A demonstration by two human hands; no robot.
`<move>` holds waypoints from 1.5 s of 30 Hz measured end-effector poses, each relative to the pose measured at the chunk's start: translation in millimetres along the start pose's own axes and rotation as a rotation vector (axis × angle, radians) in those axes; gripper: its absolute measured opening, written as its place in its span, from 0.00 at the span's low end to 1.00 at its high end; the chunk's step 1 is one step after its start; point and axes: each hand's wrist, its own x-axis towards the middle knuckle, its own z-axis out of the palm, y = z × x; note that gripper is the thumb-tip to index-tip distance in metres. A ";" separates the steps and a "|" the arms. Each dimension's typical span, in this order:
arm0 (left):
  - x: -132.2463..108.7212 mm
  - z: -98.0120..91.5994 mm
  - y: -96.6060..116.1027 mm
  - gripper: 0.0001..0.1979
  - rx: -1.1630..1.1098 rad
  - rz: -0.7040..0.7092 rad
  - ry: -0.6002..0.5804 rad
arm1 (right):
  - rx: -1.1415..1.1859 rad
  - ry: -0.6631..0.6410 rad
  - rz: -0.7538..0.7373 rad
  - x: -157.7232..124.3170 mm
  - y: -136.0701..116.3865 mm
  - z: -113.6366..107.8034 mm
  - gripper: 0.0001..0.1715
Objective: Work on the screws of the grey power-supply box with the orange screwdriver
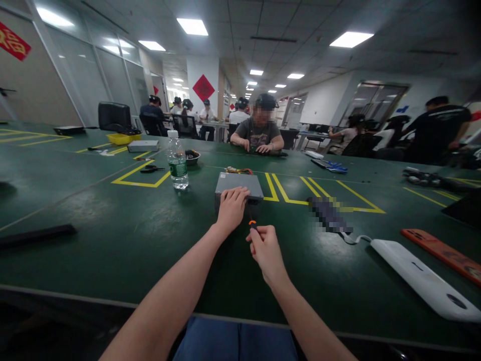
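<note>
A grey metal computer power supply (242, 182) sits on the green table in front of me, with coloured cables (240, 171) bunched behind it. My left hand (232, 206) rests across its top and near side, fingers holding it steady. In my right hand (266, 249), thumb and fingers pinch a screwdriver (253, 224) with a black and orange handle. The screwdriver points at the near face of the power supply, by its dark socket. Whether its tip touches a screw is too small to tell.
A water bottle (177, 163) and a metal bowl (192, 157) stand to the left. At right lie a white power bank (417, 276), an orange phone (443, 253) and a blurred dark object (328, 214). A black bar (37, 235) lies left. Across the table sits a person (261, 128).
</note>
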 end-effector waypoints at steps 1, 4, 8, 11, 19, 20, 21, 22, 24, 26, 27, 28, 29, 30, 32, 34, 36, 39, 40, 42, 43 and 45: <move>0.1 0.0 -0.1 0.13 0.002 0.001 -0.001 | 0.072 0.000 0.062 0.5 -0.8 4.2 0.09; 0.2 -0.2 -0.2 0.13 0.009 0.000 -0.006 | 0.260 -0.001 0.225 2.2 -6.8 11.1 0.12; 0.2 -1.2 0.1 0.13 0.010 -0.003 -0.013 | 0.450 0.012 0.379 5.1 -14.2 6.0 0.13; 0.4 -1.4 0.2 0.13 0.011 0.001 -0.013 | 0.558 0.009 0.474 6.9 -17.4 -0.4 0.11; 0.1 2.3 -0.8 0.12 0.030 -0.007 0.006 | 0.752 -0.067 0.624 9.3 -25.0 -0.6 0.10; 0.1 2.3 -0.9 0.12 0.032 -0.004 0.006 | 0.765 -0.067 0.623 9.3 -24.9 0.5 0.10; 0.1 2.0 -0.9 0.12 0.035 -0.002 0.005 | 0.771 -0.060 0.616 9.1 -24.6 1.8 0.08; 0.1 1.6 -0.9 0.12 0.038 0.000 0.004 | 0.772 -0.048 0.605 8.8 -24.2 3.2 0.06; 0.3 0.9 -0.9 0.12 0.044 0.001 0.002 | 0.765 -0.020 0.583 7.6 -23.7 5.8 0.06; 0.4 0.4 -0.9 0.12 0.043 0.001 0.000 | 0.764 -0.008 0.573 6.3 -24.1 7.5 0.07; 0.4 0.3 -0.9 0.12 0.040 0.002 -0.001 | 0.770 -0.010 0.576 5.9 -24.6 7.9 0.07; 0.4 0.3 -0.8 0.12 0.038 0.002 -0.002 | 0.778 -0.017 0.585 5.7 -25.1 7.9 0.07; 0.4 0.4 -0.8 0.12 0.035 0.002 -0.002 | 0.787 -0.028 0.602 5.8 -25.5 7.6 0.07; 0.4 0.4 -0.6 0.12 0.034 0.002 -0.002 | 0.794 -0.040 0.625 6.0 -25.8 7.1 0.08; 0.2 0.3 -0.2 0.12 0.036 0.001 -0.002 | 0.802 -0.071 0.681 6.9 -26.1 5.9 0.10; 0.1 0.2 0.2 0.12 0.038 0.000 -0.002 | 0.806 -0.094 0.726 8.0 -26.6 4.8 0.13; 0.2 0.1 0.3 0.12 0.038 0.000 -0.001 | 0.817 -0.108 0.749 8.9 -28.5 4.1 0.15; 0.5 0.5 -0.5 0.12 0.035 0.000 -0.001 | 0.847 -0.128 0.760 9.4 -33.5 3.7 0.16; 0.6 0.6 -0.9 0.12 0.034 0.000 -0.003 | 0.853 -0.127 0.758 9.5 -35.1 3.6 0.15; 0.9 0.8 -1.6 0.12 0.032 0.001 -0.008 | 0.843 -0.109 0.750 9.6 -36.9 3.2 0.10; 1.0 0.8 -1.8 0.12 0.032 0.001 -0.010 | 0.829 -0.096 0.747 9.8 -36.9 2.8 0.08; 1.0 0.7 -1.8 0.12 0.031 0.000 -0.014 | 0.795 -0.077 0.744 10.7 -34.9 1.7 0.09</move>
